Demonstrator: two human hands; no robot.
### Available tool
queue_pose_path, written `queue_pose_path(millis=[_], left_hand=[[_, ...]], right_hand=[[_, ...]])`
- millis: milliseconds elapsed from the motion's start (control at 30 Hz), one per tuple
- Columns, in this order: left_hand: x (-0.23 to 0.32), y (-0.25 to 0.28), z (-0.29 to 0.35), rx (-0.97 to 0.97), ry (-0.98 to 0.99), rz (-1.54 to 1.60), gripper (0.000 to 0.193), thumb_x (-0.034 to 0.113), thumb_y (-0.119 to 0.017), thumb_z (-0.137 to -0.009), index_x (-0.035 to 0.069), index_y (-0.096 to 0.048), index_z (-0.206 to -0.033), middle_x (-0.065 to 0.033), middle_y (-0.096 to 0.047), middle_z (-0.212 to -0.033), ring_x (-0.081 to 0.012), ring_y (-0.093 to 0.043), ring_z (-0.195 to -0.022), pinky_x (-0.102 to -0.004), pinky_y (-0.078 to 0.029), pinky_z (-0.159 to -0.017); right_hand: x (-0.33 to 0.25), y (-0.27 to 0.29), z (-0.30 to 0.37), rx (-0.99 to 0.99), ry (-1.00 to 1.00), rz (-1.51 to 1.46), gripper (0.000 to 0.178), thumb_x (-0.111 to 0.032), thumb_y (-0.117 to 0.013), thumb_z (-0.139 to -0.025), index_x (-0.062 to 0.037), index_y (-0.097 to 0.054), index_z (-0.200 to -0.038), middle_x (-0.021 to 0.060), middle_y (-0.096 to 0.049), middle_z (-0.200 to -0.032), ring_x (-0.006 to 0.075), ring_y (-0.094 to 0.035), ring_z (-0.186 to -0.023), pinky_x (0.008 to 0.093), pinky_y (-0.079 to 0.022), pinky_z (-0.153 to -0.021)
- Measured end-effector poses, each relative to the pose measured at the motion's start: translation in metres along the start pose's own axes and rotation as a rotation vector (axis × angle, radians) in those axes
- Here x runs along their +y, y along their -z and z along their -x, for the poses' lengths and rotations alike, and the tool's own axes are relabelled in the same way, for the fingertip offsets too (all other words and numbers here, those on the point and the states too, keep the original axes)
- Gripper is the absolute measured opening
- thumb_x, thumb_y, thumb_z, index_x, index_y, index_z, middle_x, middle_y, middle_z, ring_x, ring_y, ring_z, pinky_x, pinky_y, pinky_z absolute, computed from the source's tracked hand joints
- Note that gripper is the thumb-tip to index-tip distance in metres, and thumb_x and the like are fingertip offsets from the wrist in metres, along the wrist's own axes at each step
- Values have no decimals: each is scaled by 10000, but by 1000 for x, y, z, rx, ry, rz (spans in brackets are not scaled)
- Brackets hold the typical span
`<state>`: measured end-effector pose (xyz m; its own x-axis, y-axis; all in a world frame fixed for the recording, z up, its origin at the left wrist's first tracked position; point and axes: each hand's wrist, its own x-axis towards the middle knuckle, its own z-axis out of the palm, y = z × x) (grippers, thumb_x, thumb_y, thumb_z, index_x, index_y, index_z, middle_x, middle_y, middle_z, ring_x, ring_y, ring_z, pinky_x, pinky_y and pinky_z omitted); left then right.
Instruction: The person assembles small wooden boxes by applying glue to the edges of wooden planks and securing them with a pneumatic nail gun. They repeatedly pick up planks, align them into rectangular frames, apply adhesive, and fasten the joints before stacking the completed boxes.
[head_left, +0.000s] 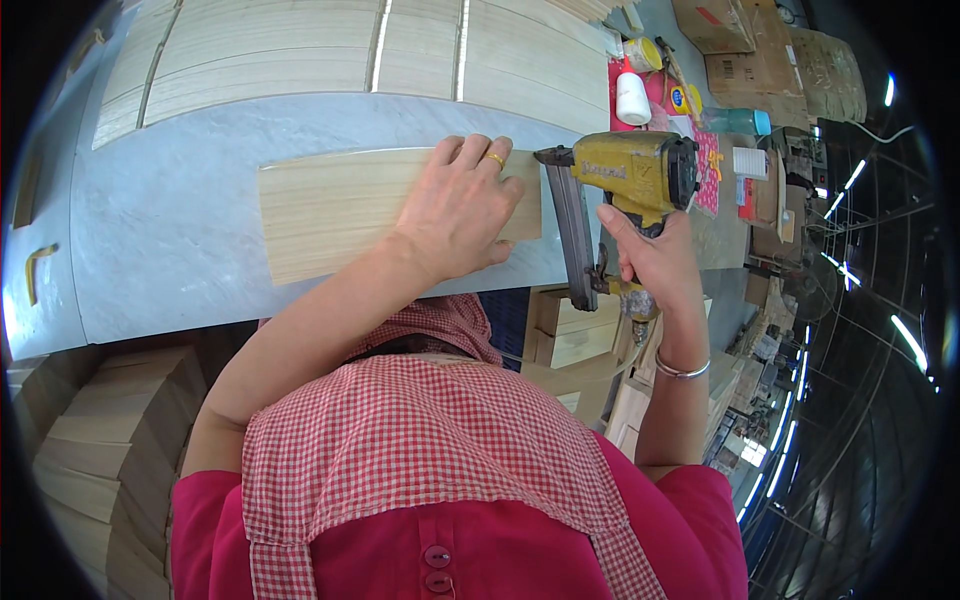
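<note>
A pale wooden board (330, 210) lies lengthwise on the worktable in front of me. My left hand (462, 205), wearing a ring, grips it near its right end, with bent fingers at the far edge and the thumb toward the near side. My right hand (660, 258) is wrapped round the handle of a yellow and black pneumatic staple gun (628, 170). The gun's nose sits at the board's far right corner; whether it touches the wood I cannot tell. Its long dark magazine slants toward me past the board's right end.
Several pale planks (270, 60) lie side by side along the far part of the grey worktable (160, 230). A white bottle (632, 98), a teal bottle (735, 121) and cardboard boxes (765, 60) stand at the far right. Stacked wood pieces (110, 440) are below left. An air hose trails under the gun.
</note>
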<state>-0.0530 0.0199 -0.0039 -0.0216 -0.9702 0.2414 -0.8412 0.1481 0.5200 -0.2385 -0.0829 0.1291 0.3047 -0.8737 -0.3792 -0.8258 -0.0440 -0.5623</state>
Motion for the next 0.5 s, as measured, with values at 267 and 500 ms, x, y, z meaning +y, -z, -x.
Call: queue_pose_path(millis=[267,500], left_hand=[[-40,99,83,-186,203,-245,796,363,-896,-679,53,-560,-1331,-244,-442,-1500,-382,-300,-1496,-621,-247,-1210],[-51,90,103,0,159,-149,499,211,-806,-625,64,-527,-1011,-183,-556,-1320,-385,-520,-1236,-490,-427,-1072]], right_hand=[[9,5,21,79,8,-17,313,-292,-810,-892,-16,-661,-884,-18,-558,-597,62,-486,-453,244,-383,-429],[22,-3,59,38,44,-62,259,-231,-805,-902,-13,-673,-945,-21,-571,-614,51,-474,-452,235,-370,-430]])
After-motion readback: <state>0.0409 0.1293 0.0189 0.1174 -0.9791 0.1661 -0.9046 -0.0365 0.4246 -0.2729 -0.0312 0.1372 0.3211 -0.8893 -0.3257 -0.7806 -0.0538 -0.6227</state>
